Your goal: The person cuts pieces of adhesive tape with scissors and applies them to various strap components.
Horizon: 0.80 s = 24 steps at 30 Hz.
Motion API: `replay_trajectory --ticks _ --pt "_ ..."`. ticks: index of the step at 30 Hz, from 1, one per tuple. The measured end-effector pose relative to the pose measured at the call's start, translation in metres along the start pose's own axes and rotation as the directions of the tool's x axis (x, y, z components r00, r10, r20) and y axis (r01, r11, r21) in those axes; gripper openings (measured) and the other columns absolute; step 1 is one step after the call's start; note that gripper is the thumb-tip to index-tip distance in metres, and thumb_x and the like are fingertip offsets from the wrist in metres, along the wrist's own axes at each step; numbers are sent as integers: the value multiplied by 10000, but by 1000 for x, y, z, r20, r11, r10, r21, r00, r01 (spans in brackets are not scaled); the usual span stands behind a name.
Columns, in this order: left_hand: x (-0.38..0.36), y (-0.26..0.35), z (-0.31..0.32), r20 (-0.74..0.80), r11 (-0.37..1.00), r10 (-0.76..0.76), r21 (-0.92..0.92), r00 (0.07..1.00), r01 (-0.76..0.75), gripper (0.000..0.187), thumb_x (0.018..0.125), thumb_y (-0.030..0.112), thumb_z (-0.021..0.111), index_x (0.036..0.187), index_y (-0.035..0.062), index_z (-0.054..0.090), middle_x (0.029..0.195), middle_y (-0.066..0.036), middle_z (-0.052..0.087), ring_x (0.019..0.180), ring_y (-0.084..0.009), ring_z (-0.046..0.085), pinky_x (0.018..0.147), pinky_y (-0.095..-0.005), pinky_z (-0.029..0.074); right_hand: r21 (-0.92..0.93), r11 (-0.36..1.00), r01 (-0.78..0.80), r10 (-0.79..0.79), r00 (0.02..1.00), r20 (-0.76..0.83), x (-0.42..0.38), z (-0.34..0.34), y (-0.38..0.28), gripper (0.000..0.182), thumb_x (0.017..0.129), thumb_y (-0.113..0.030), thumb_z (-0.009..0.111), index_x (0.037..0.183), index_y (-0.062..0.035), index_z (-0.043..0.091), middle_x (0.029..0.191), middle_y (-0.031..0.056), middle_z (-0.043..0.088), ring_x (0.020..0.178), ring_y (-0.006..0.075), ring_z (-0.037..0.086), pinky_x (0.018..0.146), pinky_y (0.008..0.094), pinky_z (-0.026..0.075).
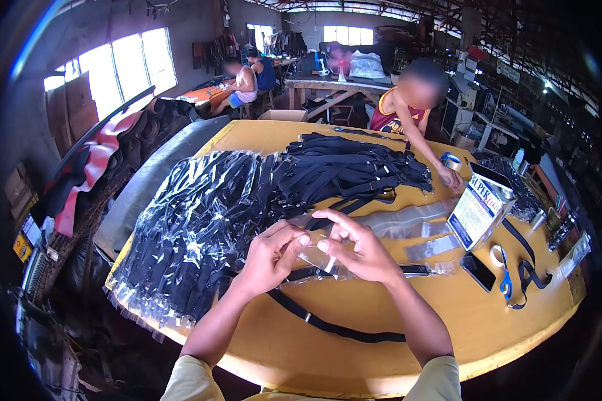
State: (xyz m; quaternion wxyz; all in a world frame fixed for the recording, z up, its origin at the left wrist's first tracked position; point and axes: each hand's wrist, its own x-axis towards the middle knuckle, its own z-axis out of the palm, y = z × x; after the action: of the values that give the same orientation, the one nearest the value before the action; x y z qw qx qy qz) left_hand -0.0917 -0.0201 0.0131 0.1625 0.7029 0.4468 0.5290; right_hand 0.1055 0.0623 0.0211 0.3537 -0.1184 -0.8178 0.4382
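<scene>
My left hand (274,254) and my right hand (354,247) are raised close together over the yellow table (247,354). Thumb and fingers of each pinch a thin clear plastic piece (322,257) between them. A black strap (344,329) with a metal slider lies on the table below my hands. To the left spreads a large pile of black straps in clear plastic bags (187,220). Behind my hands is a heap of unbagged black straps (348,167). Flat clear plastic sleeves (408,219) lie to the right of my right hand.
A white printed box (478,210), a dark phone (477,273), blue scissors (506,284) and tape rolls (451,161) are at the right. A co-worker (408,110) leans over the far right edge. Two people sit farther back left.
</scene>
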Motion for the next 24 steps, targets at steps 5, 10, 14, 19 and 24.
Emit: replay_trajectory --ticks 5,10,14,19,24 --pt "-2 -1 1 -100 943 172 304 980 -135 151 955 108 604 876 -7 663 796 -112 620 627 -233 600 565 -324 470 16 999 -33 33 999 8 1 8 -6 560 917 -12 570 1452 -95 424 717 13 516 669 81 503 650 272 455" --pt "0 -2 4 -187 953 206 261 960 -154 200 955 134 609 809 5 656 694 -104 580 535 -237 516 497 -332 401 42 998 -36 36 999 -5 3 11 -15 554 918 -33 587 1446 -85 428 713 12 542 678 80 536 653 271 460" --pt "-2 -6 9 -235 991 102 114 967 -76 339 959 169 632 680 -20 601 588 -73 510 513 -146 450 481 -313 346 46 999 -21 20 1000 18 4 13 -21 516 938 -98 636 1419 -62 453 738 -23 540 714 56 571 689 245 463" --pt "0 0 8 -281 995 4 -93 960 -31 405 948 189 662 618 -27 569 557 -45 488 524 -99 432 483 -299 338 81 994 -71 68 997 33 4 10 -25 536 931 -112 665 1416 -55 444 765 -15 574 736 68 599 725 259 475" --pt "2 0 9 -296 978 209 69 932 -197 350 927 173 684 652 -23 593 589 -56 513 529 -126 458 487 -290 352 381 922 -75 76 997 11 3 15 -23 587 911 -59 684 1426 -39 404 877 31 636 792 87 621 748 266 508"
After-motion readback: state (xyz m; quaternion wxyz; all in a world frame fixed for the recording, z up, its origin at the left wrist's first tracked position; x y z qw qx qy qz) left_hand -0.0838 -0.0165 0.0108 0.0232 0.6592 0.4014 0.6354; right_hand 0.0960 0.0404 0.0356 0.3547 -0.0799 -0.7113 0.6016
